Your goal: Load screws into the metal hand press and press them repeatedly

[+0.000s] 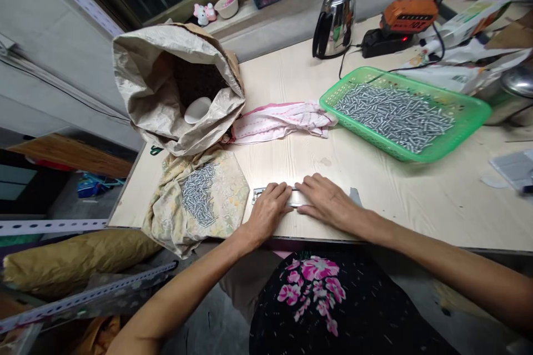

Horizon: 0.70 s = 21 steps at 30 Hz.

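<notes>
My left hand (268,212) and my right hand (327,199) rest side by side at the near edge of the pale wooden table (375,188). Both lie over a thin metal strip (259,194), whose left end sticks out past my left fingers. The fingers of each hand lie close together and press down on the strip. To the left lies a patterned cloth (200,199) with a pile of small silver screws (199,193) on it. A green plastic basket (466,116) further back on the right holds many more silver screws (395,113).
A crumpled paper sack (158,94) with dark contents and a white scoop (197,110) stands at back left. A pink-white cloth (278,121) lies mid-table. A steel kettle (336,19), a power strip, an orange device (410,14) and clutter fill the back right.
</notes>
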Each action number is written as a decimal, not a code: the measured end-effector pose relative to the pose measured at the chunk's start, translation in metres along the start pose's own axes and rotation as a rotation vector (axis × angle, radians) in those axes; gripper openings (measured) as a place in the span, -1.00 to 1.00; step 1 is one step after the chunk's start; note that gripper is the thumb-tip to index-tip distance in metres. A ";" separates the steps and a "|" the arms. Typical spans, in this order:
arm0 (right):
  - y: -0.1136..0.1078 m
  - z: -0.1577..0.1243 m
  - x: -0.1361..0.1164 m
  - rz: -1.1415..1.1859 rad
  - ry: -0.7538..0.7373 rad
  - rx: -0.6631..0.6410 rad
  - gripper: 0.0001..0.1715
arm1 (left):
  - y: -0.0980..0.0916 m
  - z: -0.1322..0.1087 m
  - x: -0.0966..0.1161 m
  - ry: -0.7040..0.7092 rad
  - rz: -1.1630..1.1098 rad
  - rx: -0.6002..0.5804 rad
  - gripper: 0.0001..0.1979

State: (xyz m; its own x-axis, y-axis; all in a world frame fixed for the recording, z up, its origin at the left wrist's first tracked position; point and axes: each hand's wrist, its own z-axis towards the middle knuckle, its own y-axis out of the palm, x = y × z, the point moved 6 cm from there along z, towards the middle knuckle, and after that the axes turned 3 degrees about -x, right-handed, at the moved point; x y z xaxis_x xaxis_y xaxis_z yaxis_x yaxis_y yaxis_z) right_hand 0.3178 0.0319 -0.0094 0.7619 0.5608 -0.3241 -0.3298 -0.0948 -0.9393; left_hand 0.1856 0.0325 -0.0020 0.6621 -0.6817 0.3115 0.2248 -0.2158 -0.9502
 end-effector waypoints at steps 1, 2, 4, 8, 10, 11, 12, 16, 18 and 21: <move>-0.003 0.001 0.005 0.021 -0.008 -0.019 -0.57 | 0.002 -0.007 0.005 -0.003 0.022 0.041 -0.68; -0.005 0.002 0.011 0.032 -0.014 -0.036 -0.54 | 0.004 -0.013 0.011 -0.001 0.040 0.079 -0.65; -0.008 0.006 0.023 0.014 -0.010 -0.037 -0.66 | 0.012 -0.025 0.025 0.020 0.055 0.126 -0.60; -0.004 0.022 0.039 -0.060 -0.019 -0.001 -0.79 | 0.029 -0.036 0.046 0.051 -0.010 0.122 -0.58; -0.003 0.033 0.044 -0.060 -0.035 -0.003 -0.80 | 0.032 -0.037 0.048 0.042 -0.061 0.116 -0.59; -0.004 0.038 0.046 -0.061 -0.033 -0.003 -0.80 | 0.032 -0.037 0.049 0.035 -0.083 0.114 -0.58; -0.008 0.043 0.045 -0.062 -0.027 0.001 -0.81 | 0.032 -0.036 0.049 0.029 -0.101 0.110 -0.56; -0.022 0.059 0.006 -0.054 -0.137 0.023 -0.83 | 0.027 -0.036 0.051 0.037 -0.135 0.119 -0.46; -0.017 0.066 -0.032 -0.048 -0.300 -0.029 -0.83 | 0.029 -0.037 0.050 0.040 -0.155 0.114 -0.46; 0.010 0.074 -0.082 -0.095 -0.490 -0.160 -0.89 | 0.041 -0.041 0.045 -0.001 -0.169 0.090 -0.52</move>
State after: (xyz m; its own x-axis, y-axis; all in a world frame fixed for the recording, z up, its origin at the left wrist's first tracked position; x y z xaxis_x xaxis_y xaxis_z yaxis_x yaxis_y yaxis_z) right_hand 0.2108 0.0459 0.0159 0.4216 0.8884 -0.1819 -0.1530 -0.1280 -0.9799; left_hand 0.1951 -0.0353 -0.0271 0.6103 -0.6405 0.4662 0.3956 -0.2634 -0.8798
